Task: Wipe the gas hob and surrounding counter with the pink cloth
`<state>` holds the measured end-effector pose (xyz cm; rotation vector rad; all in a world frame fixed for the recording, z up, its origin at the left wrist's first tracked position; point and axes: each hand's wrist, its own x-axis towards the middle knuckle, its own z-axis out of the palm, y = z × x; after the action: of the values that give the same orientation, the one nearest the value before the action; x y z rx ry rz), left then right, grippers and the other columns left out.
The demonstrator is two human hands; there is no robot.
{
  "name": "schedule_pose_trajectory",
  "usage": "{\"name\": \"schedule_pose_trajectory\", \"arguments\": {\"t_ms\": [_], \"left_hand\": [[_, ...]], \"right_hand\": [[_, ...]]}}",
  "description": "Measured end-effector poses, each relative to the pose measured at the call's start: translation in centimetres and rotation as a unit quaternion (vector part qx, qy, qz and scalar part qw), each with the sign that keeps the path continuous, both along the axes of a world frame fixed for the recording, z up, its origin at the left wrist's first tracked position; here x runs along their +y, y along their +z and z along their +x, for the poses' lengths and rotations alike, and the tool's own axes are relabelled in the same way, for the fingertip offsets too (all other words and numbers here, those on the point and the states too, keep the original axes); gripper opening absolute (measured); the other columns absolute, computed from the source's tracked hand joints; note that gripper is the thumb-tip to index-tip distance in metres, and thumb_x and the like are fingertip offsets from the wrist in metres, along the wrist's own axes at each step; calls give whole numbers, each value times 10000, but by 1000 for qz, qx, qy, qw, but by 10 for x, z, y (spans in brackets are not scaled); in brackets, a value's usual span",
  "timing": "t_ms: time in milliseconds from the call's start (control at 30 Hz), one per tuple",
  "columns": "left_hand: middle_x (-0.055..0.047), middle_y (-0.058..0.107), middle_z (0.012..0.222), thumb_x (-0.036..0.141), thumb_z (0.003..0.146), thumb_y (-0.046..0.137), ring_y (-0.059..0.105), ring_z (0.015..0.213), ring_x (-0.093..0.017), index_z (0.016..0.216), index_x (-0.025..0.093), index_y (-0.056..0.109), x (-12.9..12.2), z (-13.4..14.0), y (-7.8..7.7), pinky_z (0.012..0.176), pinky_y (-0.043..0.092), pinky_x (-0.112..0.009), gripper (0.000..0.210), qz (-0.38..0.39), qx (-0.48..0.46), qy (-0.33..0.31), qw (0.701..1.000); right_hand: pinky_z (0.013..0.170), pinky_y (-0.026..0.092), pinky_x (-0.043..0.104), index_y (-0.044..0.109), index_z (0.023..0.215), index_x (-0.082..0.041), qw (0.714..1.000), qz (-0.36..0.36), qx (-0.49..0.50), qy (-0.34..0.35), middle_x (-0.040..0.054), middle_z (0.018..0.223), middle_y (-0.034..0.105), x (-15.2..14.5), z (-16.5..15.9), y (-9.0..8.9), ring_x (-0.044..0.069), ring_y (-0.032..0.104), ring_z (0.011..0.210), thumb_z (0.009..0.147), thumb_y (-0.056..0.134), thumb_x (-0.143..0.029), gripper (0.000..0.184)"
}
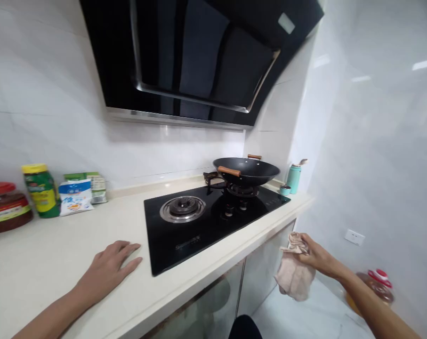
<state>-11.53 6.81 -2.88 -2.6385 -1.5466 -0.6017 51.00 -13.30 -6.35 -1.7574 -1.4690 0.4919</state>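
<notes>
Fingers (305, 260) of the right hand (318, 256) grasp a pale pink cloth (295, 278) by its bunched upper end, the rest hanging loose beyond the front edge of the surface (123, 217), toward its right end. Holding it well seems to call for a firm pinch on the folds, with the dangling part gathered so it cannot snag. The cloth lies between and directly below these fingers, off the surface and well apart from the left hand (109, 264). That hand grasps nothing: it rests palm down, thumb apart, on the surface just beside the left edge of the cooktop (208, 235), which should steady the body. Farther in, a black wok (255, 172) stands toward the cooktop's far right corner. Near the surface's back edge, at the left, are a red-lidded jar (6, 212) and a green bottle (40, 192); a teal bottle (294, 179) stands by its right end, and a black range hood (199, 56) hangs above.
</notes>
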Motion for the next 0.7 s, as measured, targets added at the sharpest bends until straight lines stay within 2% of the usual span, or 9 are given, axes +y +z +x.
{"name": "schedule_pose_trajectory", "arguments": {"t_ms": [133, 233, 333, 433, 500, 567, 633, 700], "left_hand": [[-72, 670, 1207, 579, 913, 481, 602, 1161, -343, 1211, 323, 676, 23, -1, -7, 935, 487, -498, 438, 3, 2, 1, 1000], [-22, 684, 1175, 612, 883, 465, 612, 1111, -344, 1092, 328, 673, 30, 15, -7, 902, 521, -529, 409, 12, -9, -31, 999], [-11, 650, 1255, 659, 879, 430, 600, 1120, -347, 1032, 329, 682, 9, 51, -4, 968, 498, -560, 443, 30, -31, -96, 994], [23, 601, 1351, 642, 890, 497, 562, 1208, -331, 1137, 403, 685, -38, 101, -6, 1051, 461, -559, 391, 19, -63, -162, 985], [-2, 595, 1358, 561, 951, 465, 557, 1228, -312, 1168, 392, 689, -71, 138, -10, 1027, 484, -522, 355, -8, -73, -210, 975], [-28, 615, 1326, 530, 931, 538, 552, 1230, -334, 1103, 376, 728, -97, 173, -15, 1010, 477, -533, 299, 5, -43, -248, 968], [-58, 649, 1249, 463, 940, 539, 562, 1202, -339, 1034, 343, 744, -114, 202, -19, 984, 475, -540, 256, 31, -54, -254, 965], [-74, 667, 1186, 398, 959, 508, 563, 1191, -329, 1014, 315, 735, -125, 224, -22, 989, 470, -537, 248, 37, -101, -260, 960]], "right_hand": [[847, 542, 421, 624, 1071, -212, 987, 18, 147, -67, 90, 1055, 714, -36, 26, -47, 305, 673, 969, 737, 646, -511, 449], [851, 549, 447, 663, 993, -213, 973, -10, 182, -139, 86, 973, 737, -47, 21, -87, 311, 692, 935, 734, 601, -586, 459], [897, 530, 465, 670, 819, -242, 967, -50, 167, -186, 48, 856, 729, -51, 15, -129, 305, 680, 909, 644, 663, -570, 372], [919, 520, 473, 669, 837, -248, 955, -62, 167, -235, 60, 934, 726, -55, 13, -159, 303, 666, 964, 682, 586, -585, 380], [920, 525, 466, 678, 894, -245, 951, -65, 177, -247, 71, 1001, 724, -58, 13, -168, 300, 663, 998, 711, 561, -589, 407], [927, 528, 468, 686, 956, -232, 948, -63, 191, -248, 84, 1040, 723, -59, 14, -165, 302, 665, 1012, 720, 575, -596, 447], [956, 521, 469, 679, 1076, -212, 946, -50, 208, -244, 101, 1130, 712, -61, 16, -153, 304, 660, 1060, 750, 570, -621, 533], [998, 508, 454, 650, 1197, -200, 947, -30, 225, -227, 107, 1235, 684, -65, 18, -133, 297, 643, 1133, 777, 575, -643, 615]]}}
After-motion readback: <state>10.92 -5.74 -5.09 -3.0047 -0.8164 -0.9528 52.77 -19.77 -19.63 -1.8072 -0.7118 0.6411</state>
